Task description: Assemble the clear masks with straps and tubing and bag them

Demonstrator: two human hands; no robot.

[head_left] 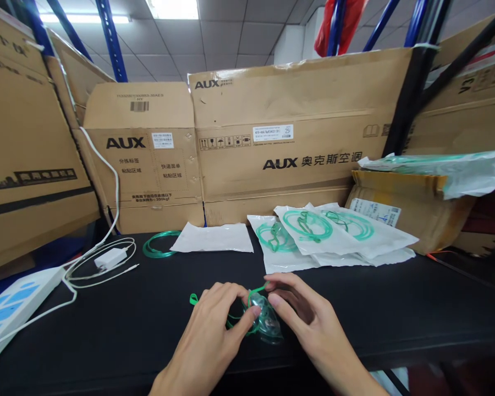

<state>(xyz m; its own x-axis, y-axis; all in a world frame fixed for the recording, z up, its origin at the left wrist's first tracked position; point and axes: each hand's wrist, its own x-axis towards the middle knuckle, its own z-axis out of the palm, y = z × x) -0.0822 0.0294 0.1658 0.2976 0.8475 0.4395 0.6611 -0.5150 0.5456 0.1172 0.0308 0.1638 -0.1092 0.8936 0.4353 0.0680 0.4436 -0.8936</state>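
Near the front edge of the black table lies a clear, green-tinted plastic mask (267,320) with a green elastic strap (256,290). My left hand (218,316) is closed on the mask's left side, thumb and fingers pinching it. To its left a loop of the strap sticks out. My right hand (303,308) is at the mask's upper right, its thumb and forefinger closed around the strap's end. A coil of green tubing (159,245) rests farther back on the left, partly beneath a white pouch (214,238).
White pouches with green tubing (307,225) are piled at the back right, beside a cardboard box (379,206) topped by another pouch. A power strip (20,308), white cables and a charger (110,257) lie left. Large cartons (280,99) wall the back.
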